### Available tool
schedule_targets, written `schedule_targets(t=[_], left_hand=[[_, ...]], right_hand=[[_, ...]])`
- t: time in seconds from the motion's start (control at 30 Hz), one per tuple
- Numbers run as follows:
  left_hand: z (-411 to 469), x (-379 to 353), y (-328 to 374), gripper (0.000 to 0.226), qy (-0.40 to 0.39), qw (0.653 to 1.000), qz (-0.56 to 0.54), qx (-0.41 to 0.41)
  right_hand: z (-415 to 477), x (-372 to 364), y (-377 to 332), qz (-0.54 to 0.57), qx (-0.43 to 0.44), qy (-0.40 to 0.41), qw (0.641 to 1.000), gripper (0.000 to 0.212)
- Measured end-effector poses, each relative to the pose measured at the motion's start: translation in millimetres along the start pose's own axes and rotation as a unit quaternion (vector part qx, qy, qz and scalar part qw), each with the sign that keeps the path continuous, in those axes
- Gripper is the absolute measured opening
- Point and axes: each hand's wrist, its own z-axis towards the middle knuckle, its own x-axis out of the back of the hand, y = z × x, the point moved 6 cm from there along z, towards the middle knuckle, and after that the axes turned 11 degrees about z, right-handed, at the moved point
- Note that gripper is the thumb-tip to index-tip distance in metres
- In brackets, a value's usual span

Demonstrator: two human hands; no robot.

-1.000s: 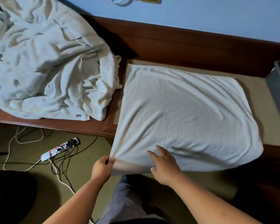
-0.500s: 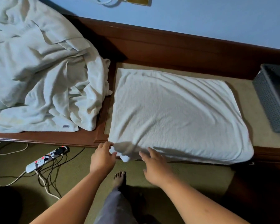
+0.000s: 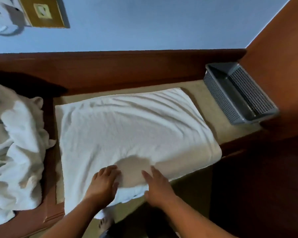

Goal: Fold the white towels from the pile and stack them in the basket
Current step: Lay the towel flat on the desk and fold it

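Lying heaped at the left end of the bench (image 3: 48, 177), the pile of white towels (image 3: 15, 152) looks soft, rumpled and limp. Any piece lifted from it would likely sag and trail unless taken by two corners. Just right of it, the left hand (image 3: 103, 184) rests flat on the near edge of the part-folded towel (image 3: 127, 131), fingers straight; its grip is open and has hold of nothing. That towel lies spread across the bench's beige pad, with a near corner drooping off the front. Thick terry like this probably weighs little, bends freely and clings to itself, so it should keep a crease once pressed. The right hand (image 3: 159, 188) lies beside the left on the same edge, fingers likewise extended, its grip holding nothing. The best hold for the next fold seems to be the near corners. Further right, the grey perforated basket (image 3: 218, 98) stands near the towel; no towel shows inside it.
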Motion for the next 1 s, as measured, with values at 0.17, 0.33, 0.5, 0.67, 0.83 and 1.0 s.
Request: schedule_targets(t=[0.17,0.33,0.5,0.67,0.83,1.0], left_hand=[[88,2,64,0.043,0.000,0.997,0.002,-0.073],[149,-10,121,0.045,-0.041,0.997,-0.007,-0.059],[191,-14,183,0.045,-0.091,0.995,-0.036,0.006],[244,-6,243,0.051,-0.122,0.990,-0.047,0.048],[281,2,268,0.057,-0.137,0.984,-0.059,0.094],[292,6,265,0.053,-0.130,0.980,-0.077,0.129]], right_hand=[[20,59,92,0.043,-0.055,0.068,0.995,0.072],[43,103,187,0.040,-0.072,0.094,0.992,0.065],[66,158,265,0.037,-0.062,0.076,0.995,0.068],[106,224,317,0.011,-0.010,0.113,0.993,0.083],[149,277,327,0.064,-0.024,0.096,0.993,0.071],[205,308,312,0.153,-0.013,0.116,0.981,0.053]])
